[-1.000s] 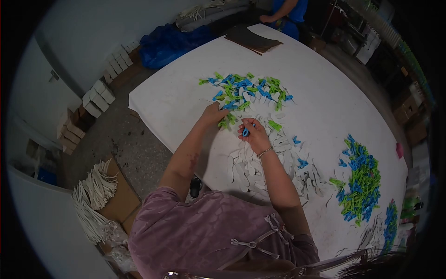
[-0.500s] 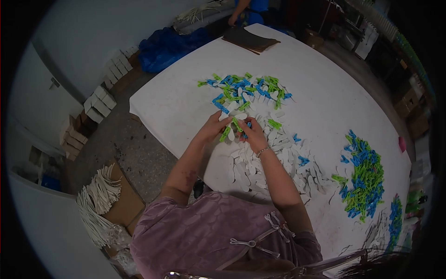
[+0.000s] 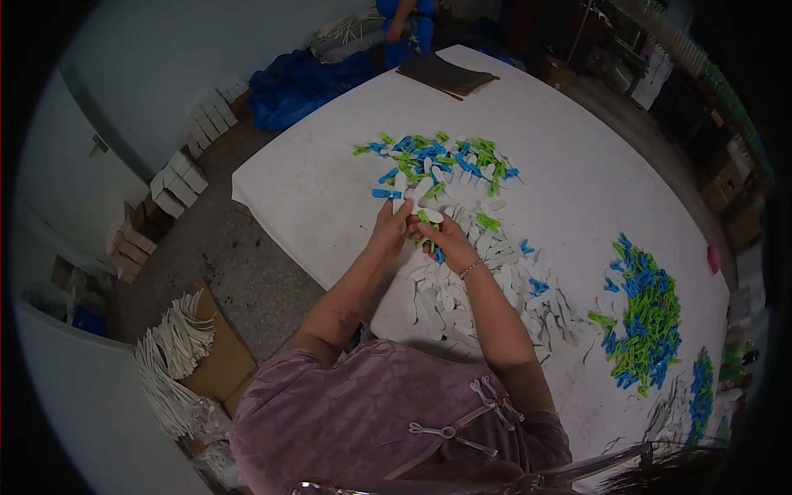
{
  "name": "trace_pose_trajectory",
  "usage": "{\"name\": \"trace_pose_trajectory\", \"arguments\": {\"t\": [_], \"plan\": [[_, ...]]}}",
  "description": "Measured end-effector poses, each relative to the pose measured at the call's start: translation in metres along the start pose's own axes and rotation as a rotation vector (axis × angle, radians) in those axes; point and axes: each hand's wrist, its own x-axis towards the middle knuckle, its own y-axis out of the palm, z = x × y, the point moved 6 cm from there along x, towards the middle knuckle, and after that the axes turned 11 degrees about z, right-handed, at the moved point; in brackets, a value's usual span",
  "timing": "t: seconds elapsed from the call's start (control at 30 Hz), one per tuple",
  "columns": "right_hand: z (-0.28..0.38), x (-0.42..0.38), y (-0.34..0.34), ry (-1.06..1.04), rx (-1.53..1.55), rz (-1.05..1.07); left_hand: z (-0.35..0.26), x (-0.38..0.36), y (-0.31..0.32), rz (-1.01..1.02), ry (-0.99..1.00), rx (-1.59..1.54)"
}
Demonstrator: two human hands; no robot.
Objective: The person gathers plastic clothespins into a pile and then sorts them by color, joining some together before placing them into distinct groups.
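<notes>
My left hand [image 3: 388, 231] is closed on white flat pieces, with a blue clip [image 3: 385, 194] sticking out at its fingertips. Close beside it, my right hand [image 3: 450, 241] has its fingers closed around a green clip [image 3: 425, 217] and a white piece, and a blue clip [image 3: 439, 255] shows below the fingers. The exact grip is partly hidden by the fingers. Just beyond my hands lies a pile of green and blue clips [image 3: 445, 154] mixed with white pieces. Loose white pieces [image 3: 503, 268] are heaped under and beside my right forearm.
On the white table [image 3: 577, 165] lie a large green and blue clip pile [image 3: 648, 318] at the right and dark sheets [image 3: 447, 76] at the far edge. A person in blue [image 3: 406, 29] is beyond it. Bundled white strips [image 3: 177, 346] sit on cardboard at the lower left.
My left hand has turned slightly, and the blue clip at its fingertips now lies level. My right hand has shifted slightly right and down. The person beyond the table has moved left.
</notes>
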Motion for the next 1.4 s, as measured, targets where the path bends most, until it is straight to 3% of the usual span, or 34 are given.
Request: {"name": "trace_pose_trajectory", "arguments": {"t": [0.07,0.2,0.3,0.37,0.5,0.53,0.6,0.73,0.83,0.9,1.03,1.1,1.13,1.17,1.2,1.23,1.3,1.33,1.37,1.4], "plan": [[-0.013,0.003,-0.011,0.055,-0.047,-0.006,0.004,0.0,0.004,0.014,0.003,-0.037],[-0.016,0.002,-0.011,0.126,-0.085,0.064,-0.015,0.026,-0.043,-0.101,0.196,-0.053],[-0.009,0.0,-0.012,0.003,0.078,0.0,-0.046,0.016,-0.056,-0.136,0.19,0.106],[-0.009,0.002,-0.014,-0.063,0.098,-0.017,-0.052,-0.004,-0.027,0.134,-0.144,0.703],[0.004,-0.005,-0.007,-0.151,0.074,-0.071,-0.039,-0.021,-0.007,0.307,-0.144,1.184],[0.003,-0.006,-0.006,-0.147,0.072,-0.072,-0.034,-0.022,-0.005,0.307,-0.145,1.179],[0.001,-0.007,-0.007,-0.134,-0.098,-0.087,-0.028,-0.027,0.015,0.433,0.028,1.611],[-0.009,-0.003,-0.018,-0.179,-0.082,-0.148,-0.026,-0.039,0.025,0.481,-0.077,1.493],[-0.012,-0.002,-0.028,-0.211,0.138,-0.228,-0.028,-0.054,0.026,0.586,-0.144,1.423],[-0.008,-0.004,-0.034,-0.319,0.365,-0.298,-0.031,-0.068,0.024,0.684,-0.238,1.206],[-0.003,-0.008,-0.034,-0.272,0.449,-0.332,-0.037,-0.074,-0.014,0.61,-0.34,0.934],[-0.001,-0.003,-0.025,-0.184,0.223,-0.225,-0.046,-0.062,-0.048,0.309,-0.22,0.635],[-0.002,0.001,-0.023,-0.187,0.222,-0.221,-0.049,-0.058,-0.061,0.228,-0.183,0.617],[-0.003,0.006,-0.021,-0.128,-0.02,-0.247,-0.049,-0.053,-0.07,0.229,-0.177,0.618],[0.003,0.008,-0.014,-0.068,-0.262,-0.273,-0.05,-0.049,-0.078,0.206,-0.184,0.682],[0.008,0.008,-0.008,-0.07,-0.266,-0.275,-0.05,-0.045,-0.086,0.184,-0.192,0.743],[0.026,0.012,0.019,-0.105,-0.99,-0.137,-0.053,-0.035,-0.096,0.158,-0.166,0.913],[0.025,0.016,0.019,-0.101,-0.992,-0.139,-0.055,-0.032,-0.099,0.123,-0.142,1.084],[0.019,0.024,0.023,-0.036,-1.292,-0.085,-0.051,-0.029,-0.1,0.126,-0.143,1.081],[0.011,0.031,0.026,0.033,-1.589,-0.024,-0.058,-0.027,-0.096,0.014,0.022,1.36]]}}
